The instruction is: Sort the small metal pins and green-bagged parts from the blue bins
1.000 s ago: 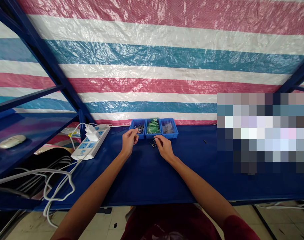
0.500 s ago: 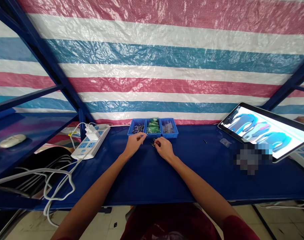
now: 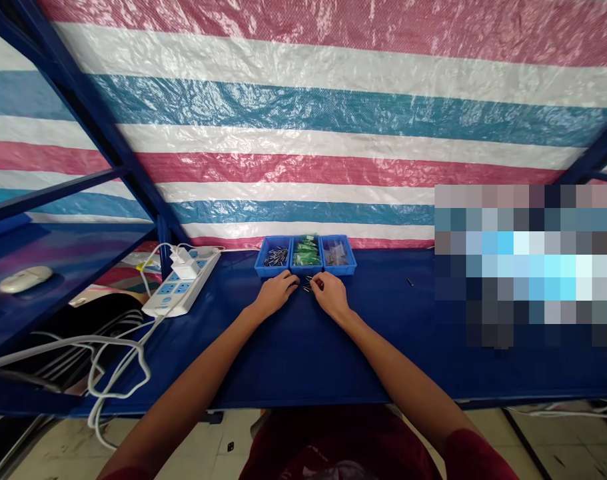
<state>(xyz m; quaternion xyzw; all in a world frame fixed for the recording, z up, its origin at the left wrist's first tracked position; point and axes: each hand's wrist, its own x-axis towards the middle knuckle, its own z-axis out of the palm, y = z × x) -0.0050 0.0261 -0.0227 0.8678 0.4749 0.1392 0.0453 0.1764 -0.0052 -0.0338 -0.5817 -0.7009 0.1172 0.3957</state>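
My left hand (image 3: 277,295) rests palm down on the table, in front of the left bin. Its fingers are bent and drawn together; whatever may be between them is too small to make out. Close by, to the right, my right hand (image 3: 332,293) is closed in a pinch at a few small dark metal pins (image 3: 306,287) on the tabletop. Just behind stand three blue bins in a row. Similar pins fill the left bin (image 3: 272,271), green packets (image 3: 306,250) lie in the middle one, and clear plastic bags (image 3: 336,254) in the right one.
On the left, a white power strip (image 3: 183,287) carries a plugged-in adapter, with white cables (image 3: 118,393) trailing over the table edge. A mouse (image 3: 26,279) sits on a side shelf. One pin (image 3: 410,282) lies apart at right, near a pixelated area.
My left hand has come down to the right, its fingers now lowered beside the loose pins. My right hand has barely shifted. The right side, with a screen before, is now pixelated.
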